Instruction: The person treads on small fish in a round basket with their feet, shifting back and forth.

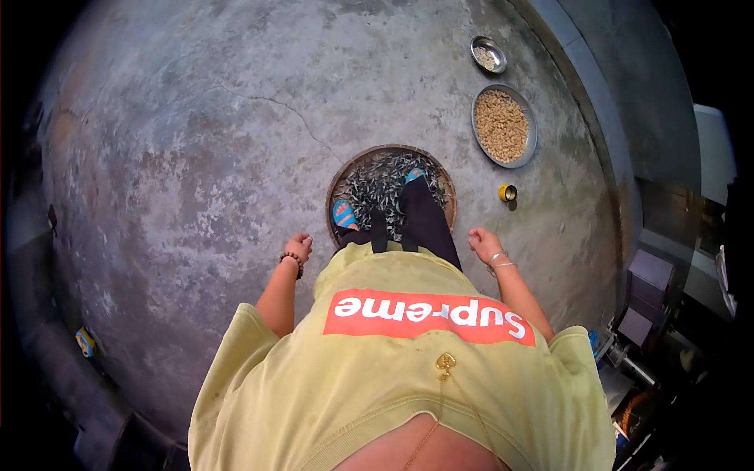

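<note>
Below me a round woven tray [452,206] holds many thin dark pods or leaves, and my feet in blue sandals [343,213] are on or over it. My left hand [298,246], with a beaded bracelet at the wrist, hangs to the left of the tray with its fingers curled in. To the right of the tray hangs my right hand [484,242], wearing thin bangles, its fingers loosely bent. Neither hand touches the tray, and no object shows in either one.
Ahead on the right stand a large metal basin [533,140] of pale nuts or beans, a smaller metal bowl [476,44] and a yellow tin [504,192]. Household items crowd the far right edge. A yellow and blue object [85,342] lies at the far left.
</note>
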### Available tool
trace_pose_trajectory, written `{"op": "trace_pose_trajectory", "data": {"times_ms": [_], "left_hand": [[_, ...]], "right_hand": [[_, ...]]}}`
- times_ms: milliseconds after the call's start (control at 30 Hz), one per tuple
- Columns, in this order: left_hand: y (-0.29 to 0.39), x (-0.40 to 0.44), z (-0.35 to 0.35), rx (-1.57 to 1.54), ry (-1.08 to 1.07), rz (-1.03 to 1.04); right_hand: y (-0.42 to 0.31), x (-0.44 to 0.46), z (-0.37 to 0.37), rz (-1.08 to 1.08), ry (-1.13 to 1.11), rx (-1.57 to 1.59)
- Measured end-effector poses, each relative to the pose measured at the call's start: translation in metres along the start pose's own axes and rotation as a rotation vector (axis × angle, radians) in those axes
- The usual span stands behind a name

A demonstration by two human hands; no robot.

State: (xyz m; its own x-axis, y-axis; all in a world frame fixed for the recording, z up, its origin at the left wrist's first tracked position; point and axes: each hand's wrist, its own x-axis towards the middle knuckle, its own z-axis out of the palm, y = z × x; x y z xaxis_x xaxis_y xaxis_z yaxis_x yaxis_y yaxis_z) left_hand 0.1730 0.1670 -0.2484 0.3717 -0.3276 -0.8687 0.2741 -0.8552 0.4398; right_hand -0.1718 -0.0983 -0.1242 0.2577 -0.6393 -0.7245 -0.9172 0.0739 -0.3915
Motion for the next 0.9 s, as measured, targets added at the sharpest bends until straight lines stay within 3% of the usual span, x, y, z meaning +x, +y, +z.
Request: {"op": "trace_pose_trajectory", "data": {"times_ms": [333, 633, 733, 900], "left_hand": [[0.018, -0.030, 0.035, -0.198, 0.044, -0.080], [0.031, -0.053, 0.106, -0.252, 0.135, -0.222], [0.062, -0.074, 0.130, -0.388, 0.111, -0.153], [0.056, -0.073, 0.149, -0.293, 0.126, 0.056]], "right_hand": [[0.009, 0.047, -0.018, -0.160, -0.158, -0.119], [0.013, 0.110, -0.087, -0.145, -0.256, -0.089], [0.039, 0.127, -0.108, -0.180, -0.224, -0.211], [0.057, 0.135, -0.128, -0.137, -0.227, -0.130]]}}
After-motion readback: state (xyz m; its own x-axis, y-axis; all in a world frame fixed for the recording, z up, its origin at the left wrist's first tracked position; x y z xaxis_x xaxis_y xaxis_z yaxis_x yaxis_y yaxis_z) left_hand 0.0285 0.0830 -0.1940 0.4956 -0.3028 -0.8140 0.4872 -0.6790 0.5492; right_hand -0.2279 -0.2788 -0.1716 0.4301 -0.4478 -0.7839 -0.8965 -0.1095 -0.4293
